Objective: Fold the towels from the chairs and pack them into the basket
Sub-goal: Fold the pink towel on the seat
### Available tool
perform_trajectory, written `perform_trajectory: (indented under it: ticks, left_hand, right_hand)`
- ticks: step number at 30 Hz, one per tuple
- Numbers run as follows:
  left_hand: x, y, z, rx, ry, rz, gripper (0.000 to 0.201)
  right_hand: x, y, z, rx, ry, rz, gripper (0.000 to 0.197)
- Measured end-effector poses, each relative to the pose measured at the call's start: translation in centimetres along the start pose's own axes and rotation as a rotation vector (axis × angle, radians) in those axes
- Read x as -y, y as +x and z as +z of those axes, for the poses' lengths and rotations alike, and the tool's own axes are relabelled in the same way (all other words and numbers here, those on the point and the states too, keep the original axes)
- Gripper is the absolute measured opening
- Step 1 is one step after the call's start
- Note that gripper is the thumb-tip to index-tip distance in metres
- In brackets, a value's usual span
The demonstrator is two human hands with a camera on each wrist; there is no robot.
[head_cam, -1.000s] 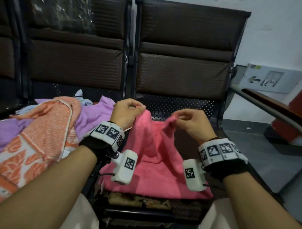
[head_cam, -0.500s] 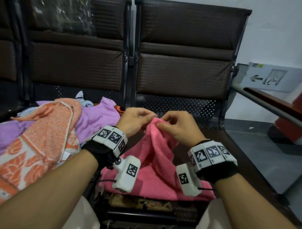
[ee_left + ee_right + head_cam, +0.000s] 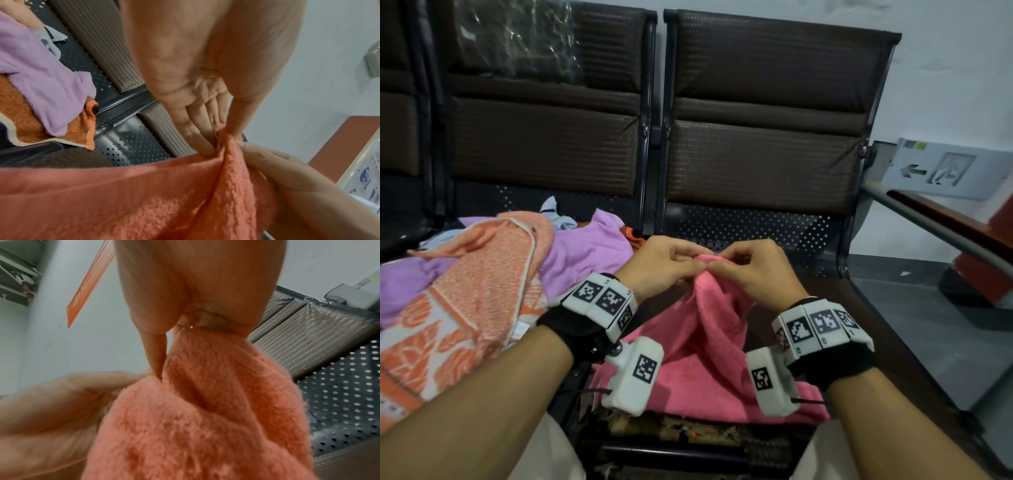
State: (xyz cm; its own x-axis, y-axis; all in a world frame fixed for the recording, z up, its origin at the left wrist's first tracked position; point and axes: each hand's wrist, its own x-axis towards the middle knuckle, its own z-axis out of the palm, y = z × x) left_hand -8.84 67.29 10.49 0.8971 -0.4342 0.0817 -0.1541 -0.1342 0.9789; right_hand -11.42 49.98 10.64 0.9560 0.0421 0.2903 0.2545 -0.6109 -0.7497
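Note:
A pink towel (image 3: 698,346) hangs in folds over the right chair seat, its top edge lifted. My left hand (image 3: 671,262) and right hand (image 3: 743,265) meet at that top edge, and each pinches a corner of it between thumb and fingers. The left wrist view shows the pink towel (image 3: 144,194) caught at my left fingertips (image 3: 207,146), with the other hand touching it from the right. In the right wrist view the pink towel (image 3: 205,410) bunches under my right thumb and fingers (image 3: 158,356). No basket shows in any view.
A heap of towels lies on the left chair seat: an orange patterned one (image 3: 458,308) over a lilac one (image 3: 592,246). Dark chair backs (image 3: 763,113) stand behind. A wooden armrest (image 3: 945,219) runs along the right. Patterned cloth (image 3: 688,428) lies below the seat's front edge.
My two hands came together from about a hand's width apart, bringing the two pinched corners of the pink towel to meet. The towel now folds lengthwise beneath them.

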Motion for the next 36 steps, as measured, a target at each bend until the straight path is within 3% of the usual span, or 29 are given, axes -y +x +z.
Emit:
perform_trajectory:
  ticks: [5, 8, 11, 13, 16, 19, 22, 26, 28, 32, 36]
  left_hand:
    - [-0.1, 0.2, -0.5, -0.185, 0.125, 0.082, 0.026]
    - [-0.2, 0.3, -1.2, -0.37, 0.143, 0.12, 0.028]
    - [-0.2, 0.0, -1.9, -0.477, 0.185, 0.141, 0.029]
    - [-0.2, -0.4, -2.1, -0.472, 0.262, 0.147, 0.026]
    - [-0.3, -1.1, -1.7, -0.448, 0.294, 0.169, 0.025]
    - [-0.8, -2.1, -1.0, -0.415, 0.329, 0.216, 0.022]
    - [-2.3, -3.1, -1.0, -0.356, 0.308, 0.205, 0.022]
    - [-5.4, -4.0, -0.8, -0.233, 0.169, 0.181, 0.027]
    - [-7.3, -4.7, -1.0, -0.216, 0.231, 0.221, 0.035]
    - [-11.2, -6.3, -2.4, -0.314, 0.396, 0.439, 0.045]
    - [-14.3, -7.0, -3.5, -0.476, 0.425, 0.534, 0.05]
  right_hand:
    - [0.2, 0.1, -0.3, 0.147, 0.019, 0.02, 0.025]
    - [-0.2, -0.4, -0.3, 0.289, -0.282, 0.014, 0.041]
    - [0.0, -1.5, 0.0, 0.277, -0.474, 0.0, 0.037]
    - [0.6, -2.0, 0.0, 0.159, -0.414, 0.013, 0.025]
    - [1.9, -2.4, -0.3, -0.006, -0.34, 0.047, 0.045]
    - [3.4, -2.8, -0.5, -0.024, -0.561, -0.027, 0.024]
    - [4.7, -3.3, -1.8, -0.035, -0.642, -0.047, 0.015]
    - [6.8, -3.4, -4.6, -0.042, -0.497, -0.044, 0.006]
    - [8.1, -3.7, -5.9, -0.07, -0.467, -0.041, 0.006]
    - [10.5, -4.3, -9.0, -0.138, -0.353, -0.02, 0.007]
    - [13.8, -4.5, -11.5, -0.303, 0.068, -0.075, 0.013]
